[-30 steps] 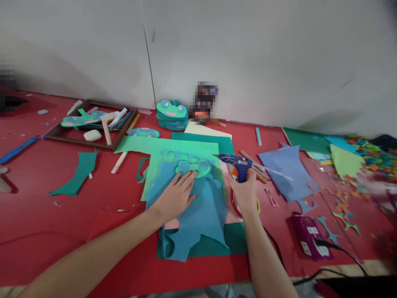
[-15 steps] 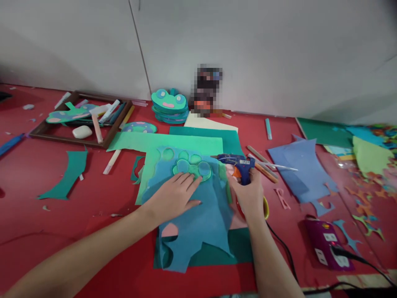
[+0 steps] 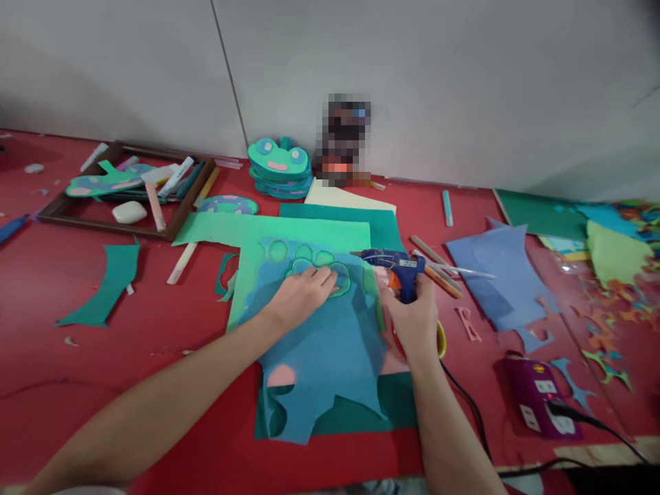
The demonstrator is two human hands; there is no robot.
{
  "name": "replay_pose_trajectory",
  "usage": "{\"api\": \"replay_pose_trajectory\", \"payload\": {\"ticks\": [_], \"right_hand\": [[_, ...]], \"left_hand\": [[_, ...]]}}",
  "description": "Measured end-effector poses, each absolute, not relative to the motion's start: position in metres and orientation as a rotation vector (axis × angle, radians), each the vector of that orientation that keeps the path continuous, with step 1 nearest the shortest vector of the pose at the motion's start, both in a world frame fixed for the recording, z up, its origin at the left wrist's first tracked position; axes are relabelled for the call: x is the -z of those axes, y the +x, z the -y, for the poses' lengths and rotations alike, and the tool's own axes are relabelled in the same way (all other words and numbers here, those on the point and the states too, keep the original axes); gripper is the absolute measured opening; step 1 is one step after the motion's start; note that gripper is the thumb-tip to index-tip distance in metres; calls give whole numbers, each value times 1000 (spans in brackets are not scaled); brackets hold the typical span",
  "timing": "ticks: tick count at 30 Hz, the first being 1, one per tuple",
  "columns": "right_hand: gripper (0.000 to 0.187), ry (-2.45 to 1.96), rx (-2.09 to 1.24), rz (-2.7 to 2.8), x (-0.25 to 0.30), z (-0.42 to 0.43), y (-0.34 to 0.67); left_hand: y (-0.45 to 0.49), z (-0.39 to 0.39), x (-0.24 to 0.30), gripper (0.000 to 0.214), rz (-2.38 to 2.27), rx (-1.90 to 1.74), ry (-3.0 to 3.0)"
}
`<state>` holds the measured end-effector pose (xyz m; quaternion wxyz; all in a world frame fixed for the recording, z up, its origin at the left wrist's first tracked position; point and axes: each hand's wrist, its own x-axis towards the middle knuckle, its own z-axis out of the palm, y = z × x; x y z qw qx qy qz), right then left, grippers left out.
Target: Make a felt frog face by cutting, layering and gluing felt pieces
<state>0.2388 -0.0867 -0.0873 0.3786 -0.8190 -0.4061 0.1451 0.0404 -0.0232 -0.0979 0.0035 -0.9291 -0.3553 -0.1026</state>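
Note:
My right hand (image 3: 412,316) is wrapped round the grip of a blue glue gun (image 3: 396,260), whose nozzle points left over the sheets. My left hand (image 3: 304,292) has its fingers bent together on a green foam frog face (image 3: 336,291), covering most of it. A blue round eye piece shows beside the fingertips. The frog face lies on a blue foam sheet (image 3: 324,357) with shapes cut out of it. Under that are a light green sheet (image 3: 289,227) and darker green foam. The yellow-rimmed round item below my right hand is mostly hidden.
Finished frog faces are stacked (image 3: 279,168) by the wall. To the left, a brown frame (image 3: 116,229) holds markers and a white eraser-like block. On the right lie a blue-violet sheet (image 3: 489,275), many foam scraps and a purple power socket box (image 3: 539,399) with cords.
My left hand has moved slightly up and its fingers, flat before, have curled together over the frog face. The glue gun stays almost still in my right hand.

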Motion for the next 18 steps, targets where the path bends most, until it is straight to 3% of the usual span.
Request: {"api": "replay_pose_trajectory", "payload": {"ticks": [5,11,18], "right_hand": [[49,-2082,-372,1061,89,88,241],[48,-2061,-366,1072,90,89,242],[55,-2072,-376,1126,93,89,242]], "left_hand": [[40,26,97,30,1124,373,-2976],[34,28,87,18,1829,1139,-2889],[25,34,92,11,2012,836,-2789]]}}
